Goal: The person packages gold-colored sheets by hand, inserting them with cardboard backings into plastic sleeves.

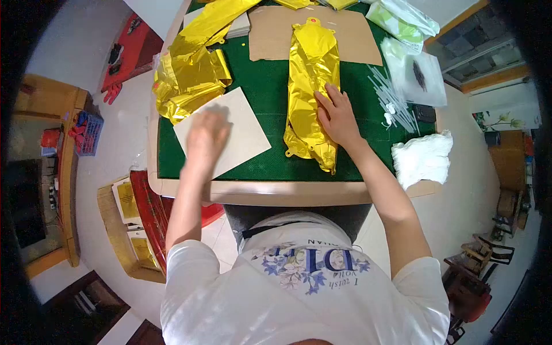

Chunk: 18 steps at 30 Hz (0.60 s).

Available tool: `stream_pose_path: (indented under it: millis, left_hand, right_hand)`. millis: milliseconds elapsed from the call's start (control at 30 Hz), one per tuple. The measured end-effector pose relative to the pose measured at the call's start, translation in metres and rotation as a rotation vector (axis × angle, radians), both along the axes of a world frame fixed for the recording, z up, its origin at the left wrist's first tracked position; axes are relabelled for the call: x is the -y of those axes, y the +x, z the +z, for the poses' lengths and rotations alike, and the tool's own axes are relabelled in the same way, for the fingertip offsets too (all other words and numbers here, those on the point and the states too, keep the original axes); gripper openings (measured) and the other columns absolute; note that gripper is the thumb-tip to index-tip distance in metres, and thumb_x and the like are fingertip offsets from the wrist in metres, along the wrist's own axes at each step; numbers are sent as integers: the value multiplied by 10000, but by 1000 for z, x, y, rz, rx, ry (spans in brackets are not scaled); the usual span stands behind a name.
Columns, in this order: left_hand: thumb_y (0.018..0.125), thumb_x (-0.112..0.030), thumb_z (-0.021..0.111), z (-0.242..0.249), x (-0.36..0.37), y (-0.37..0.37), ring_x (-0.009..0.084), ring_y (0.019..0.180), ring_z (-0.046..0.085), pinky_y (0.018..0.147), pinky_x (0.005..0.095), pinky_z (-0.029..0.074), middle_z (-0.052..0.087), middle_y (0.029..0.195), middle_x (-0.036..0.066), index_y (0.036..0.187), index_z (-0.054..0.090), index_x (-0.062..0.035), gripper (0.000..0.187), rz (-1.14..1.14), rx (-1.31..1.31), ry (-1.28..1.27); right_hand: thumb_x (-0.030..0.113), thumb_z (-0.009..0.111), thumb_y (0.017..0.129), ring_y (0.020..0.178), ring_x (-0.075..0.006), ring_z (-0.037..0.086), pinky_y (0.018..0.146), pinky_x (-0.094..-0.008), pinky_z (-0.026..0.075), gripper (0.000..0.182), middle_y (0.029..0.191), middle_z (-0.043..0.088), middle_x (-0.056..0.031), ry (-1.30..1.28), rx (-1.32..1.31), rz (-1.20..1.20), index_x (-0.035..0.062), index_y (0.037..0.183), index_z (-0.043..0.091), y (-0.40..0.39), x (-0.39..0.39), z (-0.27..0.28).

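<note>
A flat gold foil balloon (310, 63) lies lengthwise on the green table (259, 92), its top over a brown cardboard sheet (351, 40). My right hand (336, 118) rests flat on the balloon's lower right side, fingers apart. My left hand (207, 135), blurred, lies on a pale square card (241, 138) near the table's front left. A crumpled heap of gold foil (190, 75) sits just beyond that card.
Clear plastic straws (394, 98) and plastic bags (414, 63) lie at the right, a white crumpled bag (422, 158) at the front right corner. A stack of pale cards (238, 26) sits at the back. Red items and boxes (144, 213) stand on the floor left.
</note>
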<state>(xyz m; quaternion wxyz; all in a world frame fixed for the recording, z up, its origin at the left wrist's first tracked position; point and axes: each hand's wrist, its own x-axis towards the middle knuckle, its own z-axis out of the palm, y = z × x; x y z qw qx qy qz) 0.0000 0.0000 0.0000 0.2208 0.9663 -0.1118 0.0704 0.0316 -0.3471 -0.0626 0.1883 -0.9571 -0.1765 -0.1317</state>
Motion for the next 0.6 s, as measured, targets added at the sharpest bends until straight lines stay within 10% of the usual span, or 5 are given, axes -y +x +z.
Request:
stream_pose_path:
  millis: [600]
  left_hand:
    - [715, -184, 816, -5, -46, 36, 249, 730, 600, 674, 341, 473, 606, 792, 123, 931, 592, -7, 358, 79, -286, 9]
  right_hand:
    - [187, 565, 923, 1344, -353, 390, 1127, -513, 269, 412, 1431, 429, -179, 24, 28, 3, 129, 1330, 538, -1, -3, -1]
